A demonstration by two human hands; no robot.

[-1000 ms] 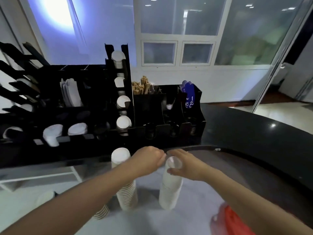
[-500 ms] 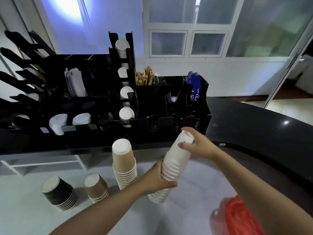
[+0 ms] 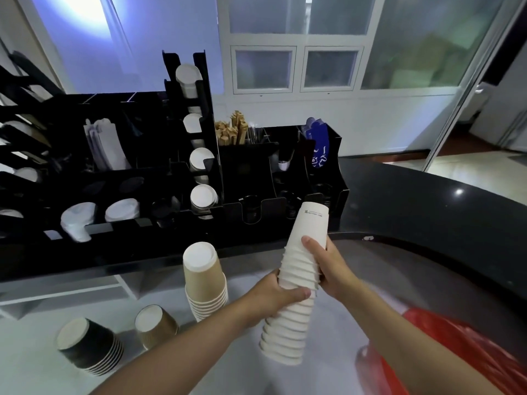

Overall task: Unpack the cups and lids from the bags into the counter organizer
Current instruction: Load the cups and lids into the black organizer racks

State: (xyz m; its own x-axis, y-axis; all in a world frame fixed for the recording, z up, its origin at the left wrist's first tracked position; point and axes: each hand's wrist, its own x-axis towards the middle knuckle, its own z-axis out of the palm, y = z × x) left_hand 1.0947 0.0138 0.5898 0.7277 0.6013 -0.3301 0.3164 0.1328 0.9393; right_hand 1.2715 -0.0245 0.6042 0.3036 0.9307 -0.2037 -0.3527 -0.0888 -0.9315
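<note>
Beside white cup stack point(image 3: 296, 280) | tan cups point(image 3: 204, 280) | organizer point(image 3: 251, 178) behind

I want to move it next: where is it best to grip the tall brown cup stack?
Probably low on the tall brown cup stack, where the nested rims bunch. Come from the right side, fingers around the wall: it stands upside down and widens downward.

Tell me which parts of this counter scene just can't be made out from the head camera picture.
- Small print on the top cup of the white paper cup stack: too small to read.
- Red plastic bag: cut off by the bottom and right edges, contents unseen.
- Lower front slots of the black counter organizer: too dark to tell what they hold.
- Left hand palm: hidden behind the stack.
</note>
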